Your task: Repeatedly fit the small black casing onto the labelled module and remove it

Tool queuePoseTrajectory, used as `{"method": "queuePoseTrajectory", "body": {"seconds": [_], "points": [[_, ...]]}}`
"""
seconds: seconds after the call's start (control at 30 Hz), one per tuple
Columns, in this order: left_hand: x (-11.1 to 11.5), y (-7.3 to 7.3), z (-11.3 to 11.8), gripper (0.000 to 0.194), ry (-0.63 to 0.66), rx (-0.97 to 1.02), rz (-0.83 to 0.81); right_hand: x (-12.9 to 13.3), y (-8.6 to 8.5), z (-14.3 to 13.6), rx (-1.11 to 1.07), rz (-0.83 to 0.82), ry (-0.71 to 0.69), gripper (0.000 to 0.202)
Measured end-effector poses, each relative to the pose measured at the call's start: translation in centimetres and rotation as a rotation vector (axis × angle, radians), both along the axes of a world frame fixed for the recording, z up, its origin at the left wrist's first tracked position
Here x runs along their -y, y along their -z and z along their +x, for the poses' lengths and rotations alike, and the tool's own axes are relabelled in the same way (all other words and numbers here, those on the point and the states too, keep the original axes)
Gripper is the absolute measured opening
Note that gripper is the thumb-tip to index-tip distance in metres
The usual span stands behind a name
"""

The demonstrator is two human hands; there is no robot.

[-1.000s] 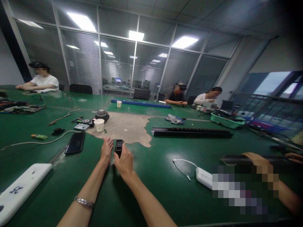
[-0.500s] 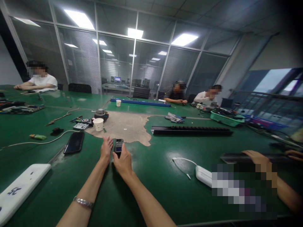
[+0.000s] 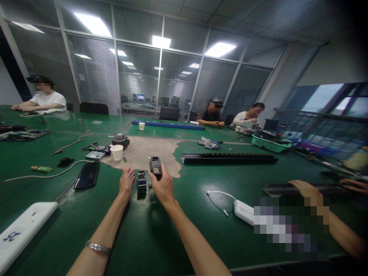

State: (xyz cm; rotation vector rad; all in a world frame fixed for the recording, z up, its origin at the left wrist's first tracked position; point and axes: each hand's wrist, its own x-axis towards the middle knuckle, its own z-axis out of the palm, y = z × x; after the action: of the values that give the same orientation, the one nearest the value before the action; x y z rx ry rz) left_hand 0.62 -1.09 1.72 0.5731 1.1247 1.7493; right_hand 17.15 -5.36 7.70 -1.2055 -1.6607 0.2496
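My right hand [image 3: 163,188] grips a dark grey plastic housing [image 3: 155,165] with openings in its face, held up off the table. Just left of it stands a small electronic module [image 3: 142,183] with a bluish display and exposed inner parts. That module sits on the green tabletop between my two hands. My left hand [image 3: 126,181] is beside the module's left side, fingers stretched out and holding nothing. Behind the housing lies a flat tan sheet [image 3: 143,149] with a ragged edge.
A phone [image 3: 87,175], a paper cup [image 3: 117,152] and a white power bank [image 3: 25,230] lie to the left. A black rail [image 3: 230,158] lies back right. A white cabled device [image 3: 243,211] and another person's hand [image 3: 307,191] are on the right.
My right hand has lifted the housing off the module and moved it up and to the right. The module's inner parts now show. My left hand stays open beside it.
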Motion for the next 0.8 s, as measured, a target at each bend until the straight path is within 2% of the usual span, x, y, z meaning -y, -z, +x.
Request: {"method": "queuePoseTrajectory", "body": {"seconds": [0.17,0.3,0.7,0.8], "points": [[0.1,-0.1,0.0,0.070,0.005,-0.006,-0.001,-0.2,3.0,4.4,0.053,-0.087,0.109,0.061],[0.1,-0.1,0.1,0.070,0.010,-0.015,0.013,0.0,4.8,5.7,0.069,-0.112,0.132,0.059],[-0.1,0.2,0.1,0.071,0.006,-0.018,0.015,0.0,6.2,5.9,0.080,-0.093,0.122,0.071],[0.0,0.0,0.2,0.071,0.001,-0.019,0.012,0.2,6.1,6.0,0.071,-0.081,0.107,0.067]]}}
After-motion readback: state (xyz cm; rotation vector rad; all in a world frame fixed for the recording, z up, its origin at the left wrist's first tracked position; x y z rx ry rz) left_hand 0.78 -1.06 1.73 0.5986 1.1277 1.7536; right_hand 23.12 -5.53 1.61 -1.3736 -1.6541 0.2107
